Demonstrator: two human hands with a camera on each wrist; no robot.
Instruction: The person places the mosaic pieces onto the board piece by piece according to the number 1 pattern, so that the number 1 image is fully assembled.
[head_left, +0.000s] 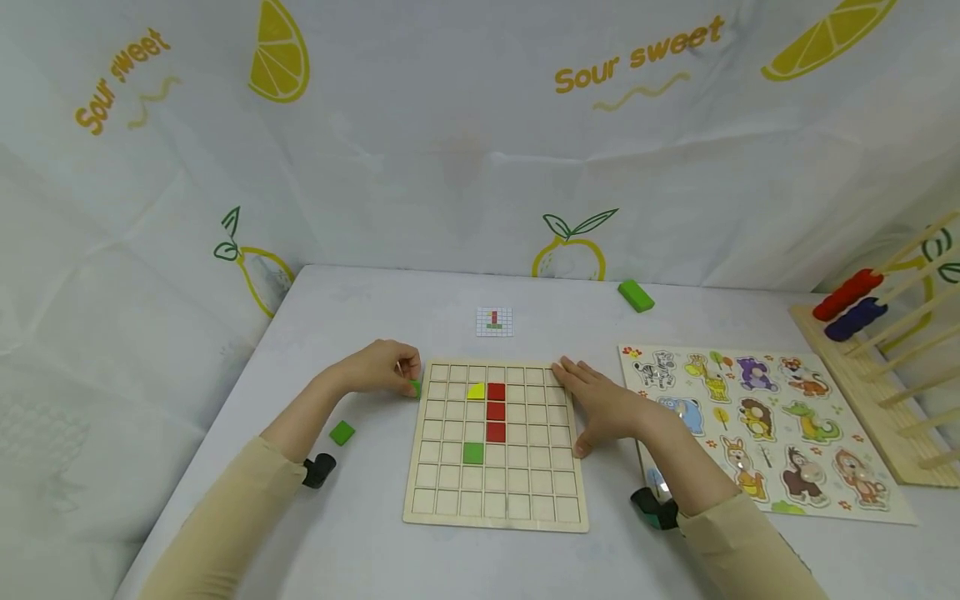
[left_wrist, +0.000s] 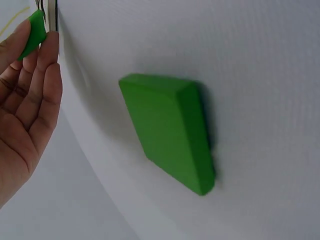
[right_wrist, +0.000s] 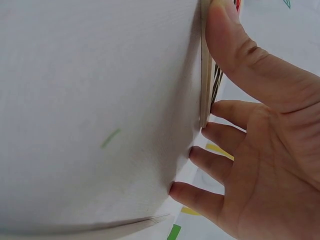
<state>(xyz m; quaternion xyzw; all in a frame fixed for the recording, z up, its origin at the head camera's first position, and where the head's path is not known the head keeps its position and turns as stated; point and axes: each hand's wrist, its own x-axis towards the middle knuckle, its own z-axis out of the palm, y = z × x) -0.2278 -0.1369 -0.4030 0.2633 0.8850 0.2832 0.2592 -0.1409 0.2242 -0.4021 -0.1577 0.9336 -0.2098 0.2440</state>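
A wooden grid board [head_left: 442,500] lies flat on the table, holding three red square tiles [head_left: 496,411] in a column, a yellow quarter-round tile [head_left: 476,391] and a green square tile [head_left: 473,453]. Just off the board's upper left edge, my left hand [head_left: 378,367] pinches another green tile [left_wrist: 35,34] between thumb and fingers. One more loose green tile [left_wrist: 162,127] lies on the table below that hand. Along the board's right edge rests my right hand [head_left: 603,406], fingers extended at the upper corner and thumb touching the side.
Behind the board lies a small pattern card [head_left: 495,322]. A green block [head_left: 636,296] sits at the back right. To the right are an animal puzzle board [head_left: 720,400] and a wooden bead frame [head_left: 900,400]. A printed cloth [head_left: 450,167] hangs behind the table.
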